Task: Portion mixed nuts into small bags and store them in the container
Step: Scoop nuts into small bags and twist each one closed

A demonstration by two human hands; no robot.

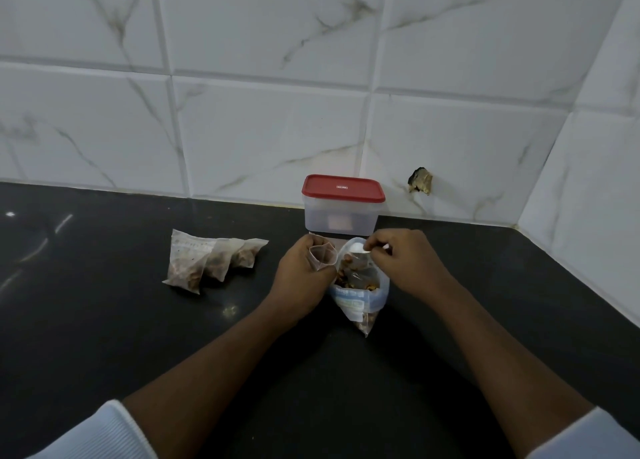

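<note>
On a black worktop [104, 337] in a tiled wall [259, 112] corner, three filled bags [211, 259] lie left with bare room around, the left hand [298, 278] grips a small bag [322, 257] mouth-up, the lidded container [341, 216] stands at the wall behind the upright open nut bag [360, 296], at whose rim the right hand [401, 264] pinches a white item [356, 247].

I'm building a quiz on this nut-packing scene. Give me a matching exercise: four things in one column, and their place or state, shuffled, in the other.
1 container
2 filled small bags
3 empty small bag
4 white spoon

A lying on the counter, at the left
B pinched by the right hand over the large nut bag
C held open by the left hand
D red lid on, by the tiled wall

Pairs: 1-D; 2-A; 3-C; 4-B
</note>
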